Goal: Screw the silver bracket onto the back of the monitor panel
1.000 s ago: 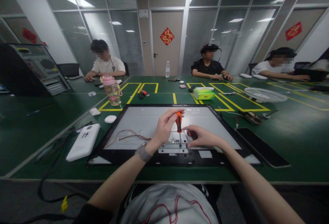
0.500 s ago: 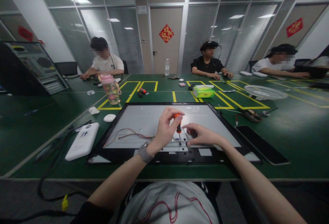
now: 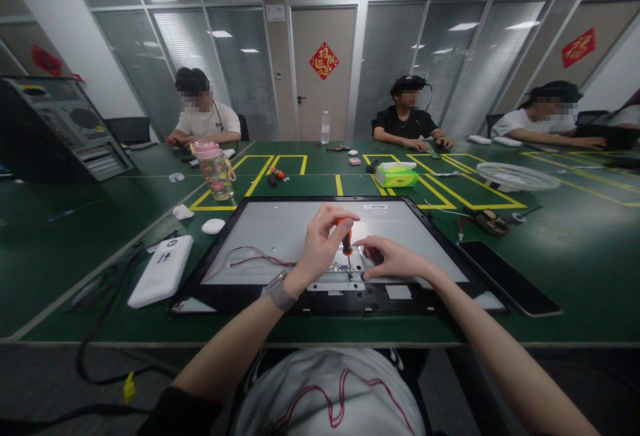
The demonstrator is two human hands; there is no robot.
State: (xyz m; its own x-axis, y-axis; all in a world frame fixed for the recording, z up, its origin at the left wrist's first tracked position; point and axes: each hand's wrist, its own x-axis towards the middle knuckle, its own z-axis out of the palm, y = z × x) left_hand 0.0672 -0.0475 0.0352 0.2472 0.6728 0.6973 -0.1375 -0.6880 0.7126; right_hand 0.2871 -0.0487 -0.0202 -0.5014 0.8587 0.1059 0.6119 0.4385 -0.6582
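A flat monitor panel [image 3: 280, 226] with a black frame lies face down on the green table in front of me. My left hand [image 3: 320, 244] is closed round an orange-and-black screwdriver [image 3: 346, 241], held upright with its tip on a metal bracket [image 3: 336, 283] near the panel's front edge. My right hand [image 3: 393, 259] rests beside the screwdriver, fingertips pinched against the bracket; what they hold, if anything, is too small to see. Thin red and brown wires [image 3: 250, 259] run across the panel to the left of my hands.
A white box [image 3: 161, 271] and black cables lie left of the panel, a dark phone [image 3: 507, 277] on its right. Farther off stand a pink-lidded bottle [image 3: 215, 169], a green tissue pack [image 3: 397, 175] and a white fan grille [image 3: 517, 176]. Three people sit across the table.
My left hand's fingers have shifted round the screwdriver handle, covering more of it. The view has tipped slightly; hands and panel stay in the same place.
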